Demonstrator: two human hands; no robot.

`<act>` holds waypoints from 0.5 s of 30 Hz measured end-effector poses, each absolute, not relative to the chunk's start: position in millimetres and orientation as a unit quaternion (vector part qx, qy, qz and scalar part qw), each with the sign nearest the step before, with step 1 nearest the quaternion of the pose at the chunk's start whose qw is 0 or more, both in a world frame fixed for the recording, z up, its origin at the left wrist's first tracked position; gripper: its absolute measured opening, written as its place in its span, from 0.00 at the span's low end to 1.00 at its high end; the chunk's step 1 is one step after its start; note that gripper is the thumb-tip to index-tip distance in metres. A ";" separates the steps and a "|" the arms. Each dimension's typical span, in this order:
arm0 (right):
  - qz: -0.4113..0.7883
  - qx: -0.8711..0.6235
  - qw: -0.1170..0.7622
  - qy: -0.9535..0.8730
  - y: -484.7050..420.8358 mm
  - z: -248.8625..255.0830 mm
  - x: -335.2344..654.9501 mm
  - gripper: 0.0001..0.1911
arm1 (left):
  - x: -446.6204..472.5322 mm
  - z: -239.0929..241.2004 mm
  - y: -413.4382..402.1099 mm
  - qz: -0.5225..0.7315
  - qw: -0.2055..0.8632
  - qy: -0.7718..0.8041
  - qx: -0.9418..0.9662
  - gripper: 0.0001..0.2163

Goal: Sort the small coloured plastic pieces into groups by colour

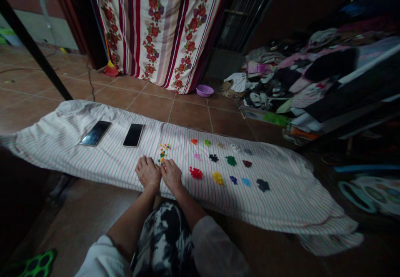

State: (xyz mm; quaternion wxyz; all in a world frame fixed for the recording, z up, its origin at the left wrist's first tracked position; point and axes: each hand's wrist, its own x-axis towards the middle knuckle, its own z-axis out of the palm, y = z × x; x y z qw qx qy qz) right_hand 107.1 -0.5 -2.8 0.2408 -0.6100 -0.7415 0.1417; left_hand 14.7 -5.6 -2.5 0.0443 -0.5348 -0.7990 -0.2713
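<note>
My left hand (148, 172) rests palm down on the striped cloth, its fingers stretched forward and slightly apart. Close beside it, my right hand (171, 173) has thumb and fingertips drawn together; anything between them is too small to make out. Just beyond both hands lies a small arrangement of tiny orange, yellow and green pieces (164, 151), its near end partly hidden by the fingers. To the right of my right hand are a pile of red pieces (196, 173), a pile of pink pieces (197, 156) and a pile of orange pieces (194, 141).
The long striped cloth (281, 210) covers a low bench. More piles sit farther right, including yellow pieces (218, 178), green pieces (231, 160) and dark grey pieces (263, 185). Two phones, a dark one (96, 133) and a light-edged one (133, 135), lie left. A purple basin (205, 90) stands beyond.
</note>
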 end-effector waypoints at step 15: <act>0.190 -0.602 0.330 -0.702 -1.6 -1.8 110.2 0.06 | 16.1 0.9 -5.7 -0.255 0.046 -0.805 -0.533 0.11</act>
